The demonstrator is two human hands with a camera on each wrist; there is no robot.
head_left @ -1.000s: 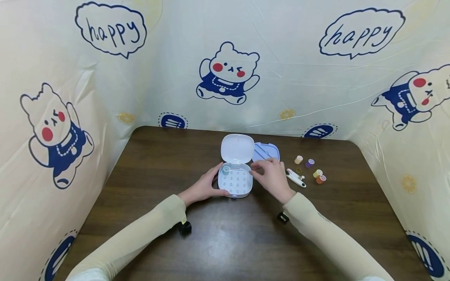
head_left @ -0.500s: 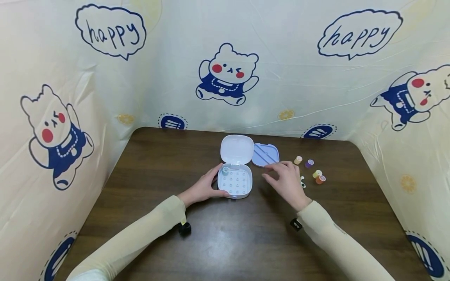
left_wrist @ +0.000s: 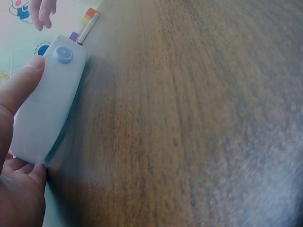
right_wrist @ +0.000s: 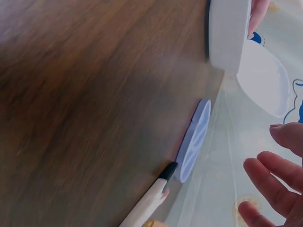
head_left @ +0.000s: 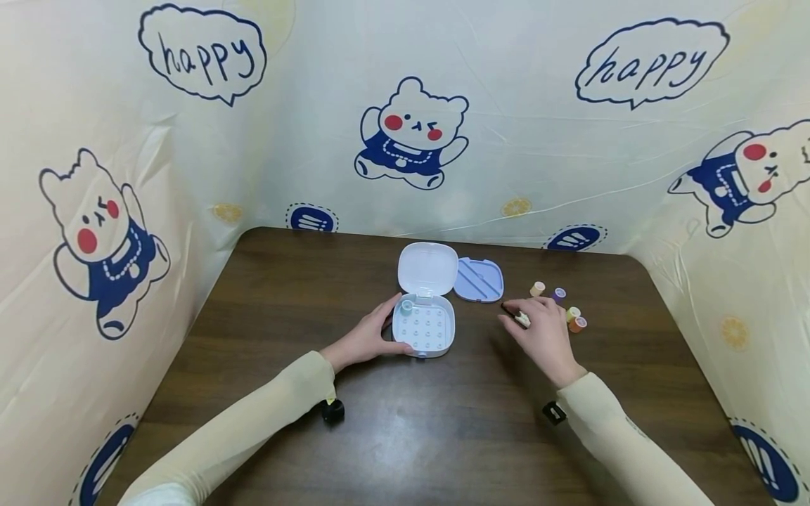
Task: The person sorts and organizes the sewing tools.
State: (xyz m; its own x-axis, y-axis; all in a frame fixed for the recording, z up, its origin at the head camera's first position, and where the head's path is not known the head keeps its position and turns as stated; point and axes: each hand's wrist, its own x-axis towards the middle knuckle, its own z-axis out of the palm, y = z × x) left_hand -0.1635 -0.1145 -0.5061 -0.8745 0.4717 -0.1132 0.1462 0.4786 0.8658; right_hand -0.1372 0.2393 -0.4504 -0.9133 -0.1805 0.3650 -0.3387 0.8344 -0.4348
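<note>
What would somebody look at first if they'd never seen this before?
Probably the winking cartoon bear with red cheeks, in the middle of the backdrop behind the table. Next might come the open white box on the table, held by the left hand. Then perhaps the little colourful spools, just past the right hand.

table [head_left: 443, 422] being viewed from above, forward and down, by the head camera, white box [left_wrist: 49, 104] being shared by both wrist views, low, near, sideways
</note>
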